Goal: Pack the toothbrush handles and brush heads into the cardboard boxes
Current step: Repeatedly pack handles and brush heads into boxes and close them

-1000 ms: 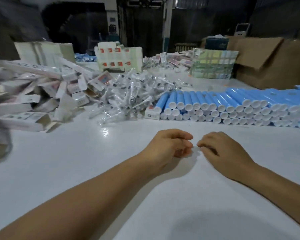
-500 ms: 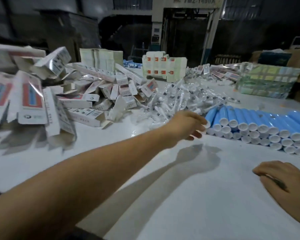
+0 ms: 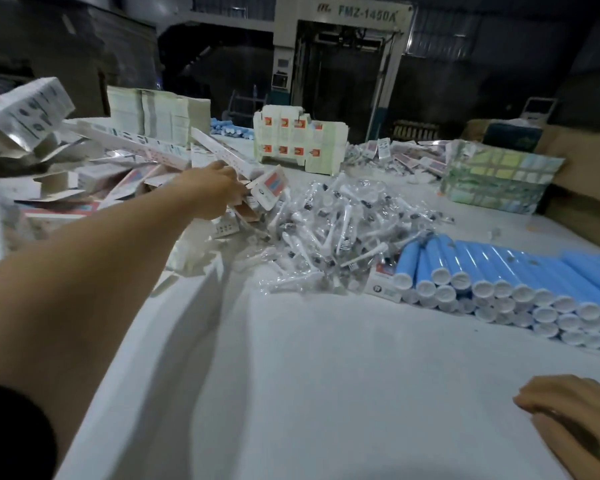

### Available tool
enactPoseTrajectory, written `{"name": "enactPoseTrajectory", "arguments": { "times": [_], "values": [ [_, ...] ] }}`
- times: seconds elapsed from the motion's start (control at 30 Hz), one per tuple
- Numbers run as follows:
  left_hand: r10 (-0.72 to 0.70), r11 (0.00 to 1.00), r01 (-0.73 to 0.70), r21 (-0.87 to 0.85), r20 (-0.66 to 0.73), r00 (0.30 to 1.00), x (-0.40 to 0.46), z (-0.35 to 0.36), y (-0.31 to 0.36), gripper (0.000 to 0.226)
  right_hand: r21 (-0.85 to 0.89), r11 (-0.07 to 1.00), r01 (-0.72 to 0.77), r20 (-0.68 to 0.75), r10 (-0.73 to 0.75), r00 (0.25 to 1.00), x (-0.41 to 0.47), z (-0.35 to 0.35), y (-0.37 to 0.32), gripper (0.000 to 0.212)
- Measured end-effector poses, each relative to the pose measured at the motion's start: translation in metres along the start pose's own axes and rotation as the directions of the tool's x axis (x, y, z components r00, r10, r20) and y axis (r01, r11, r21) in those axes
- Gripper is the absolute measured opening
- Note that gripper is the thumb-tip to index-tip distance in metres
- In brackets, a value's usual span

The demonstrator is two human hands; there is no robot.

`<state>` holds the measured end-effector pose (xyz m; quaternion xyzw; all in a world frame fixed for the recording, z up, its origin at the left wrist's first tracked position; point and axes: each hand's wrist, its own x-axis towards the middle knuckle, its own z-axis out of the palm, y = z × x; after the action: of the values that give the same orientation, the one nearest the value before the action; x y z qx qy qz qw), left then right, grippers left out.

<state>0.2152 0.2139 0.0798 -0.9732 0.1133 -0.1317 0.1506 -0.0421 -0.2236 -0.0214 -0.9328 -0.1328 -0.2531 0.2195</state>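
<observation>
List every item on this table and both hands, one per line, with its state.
left hand: stretched out into the carton pile, fingers at a carton; grip unclear
right hand: resting on the table, fingers loosely curled, holding nothing
cardboard boxes: loose jumbled pile, several with open ends
brush heads: heaped, each in clear wrap
blue handle tubes: lying stacked in rows, white caps on
flat carton stack: standing upright, unfolded
table: white

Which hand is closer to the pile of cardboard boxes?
The left hand. It reaches right into the pile of cardboard boxes at its near edge. The right hand rests on the white table, far from the pile.
</observation>
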Motion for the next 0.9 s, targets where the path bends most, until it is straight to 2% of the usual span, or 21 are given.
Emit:
{"name": "enactPoseTrajectory", "arguments": {
  "times": [0.07, 0.17, 0.2, 0.27, 0.3, 0.4, 0.5, 0.57, 0.67, 0.73, 0.8, 0.83, 0.9],
  "values": [
    [0.010, 0.995, -0.010, 0.103, -0.006, 1.000, 0.009, 0.014, 0.007, 0.055, -0.012, 1.000, 0.000, -0.010, 0.000, 1.000, 0.001, 0.001, -0.002, 0.048],
    [-0.012, 0.985, 0.028, 0.171, -0.092, 0.996, 0.015, 0.029, 0.010, 0.052, -0.054, 0.999, 0.007, 0.000, -0.007, 1.000, 0.002, -0.003, -0.005, 0.044],
    [0.000, 0.984, 0.023, 0.175, -0.126, 0.992, 0.014, 0.031, 0.008, 0.053, -0.068, 0.998, 0.018, -0.004, -0.018, 1.000, 0.002, -0.004, -0.005, 0.039],
    [0.035, 0.987, -0.002, 0.158, -0.210, 0.977, 0.007, 0.026, 0.002, 0.053, -0.113, 0.993, 0.031, -0.013, -0.033, 0.999, 0.002, -0.006, -0.008, 0.015],
    [0.061, 0.992, -0.027, 0.125, -0.277, 0.959, 0.001, 0.020, 0.001, 0.051, -0.126, 0.992, 0.019, -0.002, -0.020, 1.000, 0.000, -0.006, -0.008, 0.012],
    [0.112, 0.992, -0.123, 0.007, -0.473, 0.874, -0.029, -0.014, 0.017, 0.046, -0.139, 0.990, -0.003, 0.055, 0.011, 0.998, -0.003, -0.008, -0.013, 0.024],
    [0.145, 0.977, -0.207, -0.043, -0.577, 0.804, -0.073, -0.049, 0.065, 0.052, -0.131, 0.990, -0.051, 0.122, 0.068, 0.990, -0.006, -0.011, -0.015, 0.022],
    [0.214, 0.938, -0.336, -0.087, -0.616, 0.758, -0.107, -0.063, 0.113, 0.052, -0.123, 0.990, -0.069, 0.146, 0.087, 0.986, -0.007, -0.012, -0.015, 0.016],
    [0.341, 0.844, -0.524, -0.115, -0.639, 0.690, -0.154, -0.076, 0.190, 0.040, 0.047, 0.991, -0.125, 0.049, 0.122, 0.991, -0.010, -0.017, -0.020, 0.017],
    [0.394, 0.812, -0.573, -0.114, -0.618, 0.681, -0.176, -0.079, 0.235, 0.039, 0.348, 0.909, -0.231, 0.022, 0.238, 0.971, -0.012, -0.024, -0.027, 0.024],
    [0.432, 0.822, -0.564, -0.077, -0.561, 0.706, -0.190, -0.080, 0.270, 0.041, 0.651, 0.659, -0.376, 0.186, 0.342, 0.921, -0.014, -0.033, -0.033, 0.021],
    [0.437, 0.828, -0.556, -0.069, -0.542, 0.718, -0.194, -0.081, 0.283, 0.044, 0.701, 0.563, -0.438, 0.286, 0.341, 0.896, -0.016, -0.037, -0.034, 0.023],
    [0.417, 0.844, -0.530, -0.079, -0.526, 0.741, -0.198, -0.082, 0.302, 0.055, 0.674, 0.536, -0.509, 0.406, 0.307, 0.861, -0.018, -0.040, -0.035, 0.018]
  ]
}}
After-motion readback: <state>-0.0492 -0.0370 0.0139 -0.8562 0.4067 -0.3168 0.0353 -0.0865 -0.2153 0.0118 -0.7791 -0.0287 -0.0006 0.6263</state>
